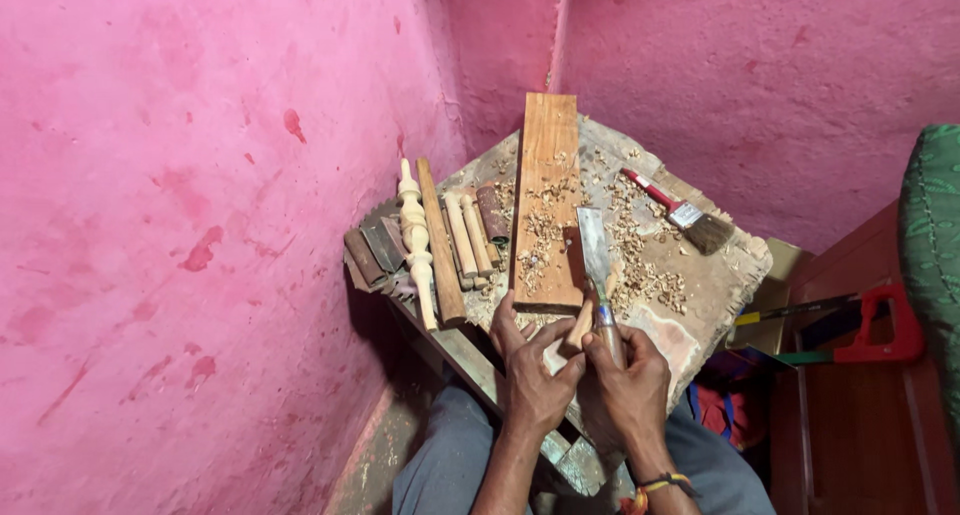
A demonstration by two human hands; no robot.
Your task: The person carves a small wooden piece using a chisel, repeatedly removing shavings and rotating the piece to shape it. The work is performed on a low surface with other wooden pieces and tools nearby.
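While pink walls close in corner, worn wooden bench sits under shavings. Long plank lies along it; turned spindle and dowels just left. Paintbrush right. Left hand pinches small wood piece at plank's near end. Right hand wraps chisel, blade resting over plank.

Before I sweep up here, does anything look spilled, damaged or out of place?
Pale wood shavings lie scattered over the worn wooden bench and the long brown plank. The bench's right edge looks ragged. The red-handled paintbrush lies askew among them.
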